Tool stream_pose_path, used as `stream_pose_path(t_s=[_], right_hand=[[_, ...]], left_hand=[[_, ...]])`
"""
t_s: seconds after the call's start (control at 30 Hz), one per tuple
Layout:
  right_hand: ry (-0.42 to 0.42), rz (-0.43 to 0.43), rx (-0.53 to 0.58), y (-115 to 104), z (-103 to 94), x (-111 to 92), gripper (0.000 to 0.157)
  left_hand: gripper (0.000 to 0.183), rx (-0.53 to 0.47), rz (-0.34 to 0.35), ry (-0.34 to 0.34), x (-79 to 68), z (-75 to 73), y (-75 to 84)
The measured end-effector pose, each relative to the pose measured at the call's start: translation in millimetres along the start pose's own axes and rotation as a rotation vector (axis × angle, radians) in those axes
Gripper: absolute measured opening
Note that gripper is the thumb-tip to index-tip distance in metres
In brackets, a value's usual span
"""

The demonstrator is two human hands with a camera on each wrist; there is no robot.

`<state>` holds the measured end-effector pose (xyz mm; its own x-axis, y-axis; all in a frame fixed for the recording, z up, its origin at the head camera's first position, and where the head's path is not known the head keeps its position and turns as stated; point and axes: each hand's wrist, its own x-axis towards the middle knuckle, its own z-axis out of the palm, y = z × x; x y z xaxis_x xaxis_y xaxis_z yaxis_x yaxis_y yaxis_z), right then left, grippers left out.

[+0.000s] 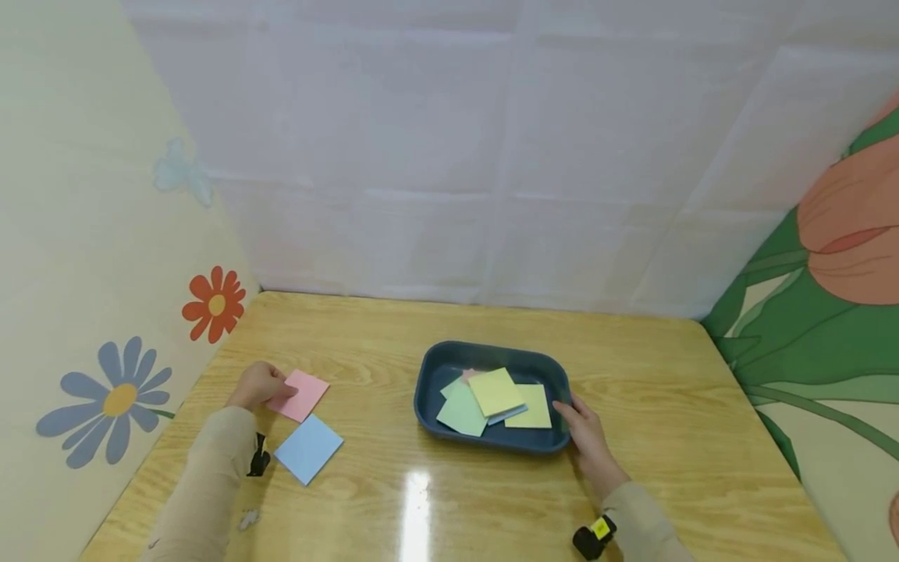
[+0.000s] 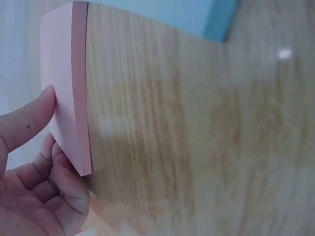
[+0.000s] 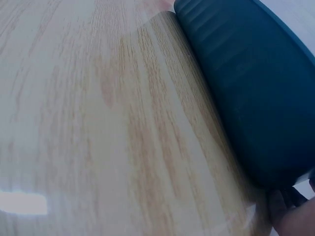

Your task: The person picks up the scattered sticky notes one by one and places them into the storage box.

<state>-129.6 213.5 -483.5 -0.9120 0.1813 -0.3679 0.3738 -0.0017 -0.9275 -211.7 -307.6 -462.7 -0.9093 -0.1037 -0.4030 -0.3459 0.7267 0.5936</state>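
At the table's left, my left hand pinches a pink sticky note pad between thumb and fingers. The left wrist view shows the thumb on the pad's face and the fingers curled at its lower edge. Just in front of it lies a blue sticky note pad. My right hand grips the right end of a dark blue tray, thumb over the rim. Inside the tray are a yellow pad on top, another yellow pad, a green one, and partly hidden blue and pink ones.
The wooden table meets a white sheet at the back. Flower-painted panels stand at both sides. A small pale scrap lies near the left forearm. Light glares off the table's front middle.
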Motion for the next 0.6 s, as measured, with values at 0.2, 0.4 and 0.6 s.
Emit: stream_pose_path(t_s=[0.2,0.4,0.6], right_hand=[[0.004,0.004,0.008,-1.6,0.7,-0.4,0.06],[-0.007,0.008,0.0,-1.0,0.1,0.2,0.063],[-0.013,0.016,0.002,-1.9,-0.4,-0.1,0.064]], left_hand=[[0.023,0.031,-0.002,0.015,0.0,1.4,4.4],[0.023,0.034,-0.001,0.03,-1.1,1.7,5.7],[0.026,0.057,0.046,0.044,-1.0,1.5,5.2]])
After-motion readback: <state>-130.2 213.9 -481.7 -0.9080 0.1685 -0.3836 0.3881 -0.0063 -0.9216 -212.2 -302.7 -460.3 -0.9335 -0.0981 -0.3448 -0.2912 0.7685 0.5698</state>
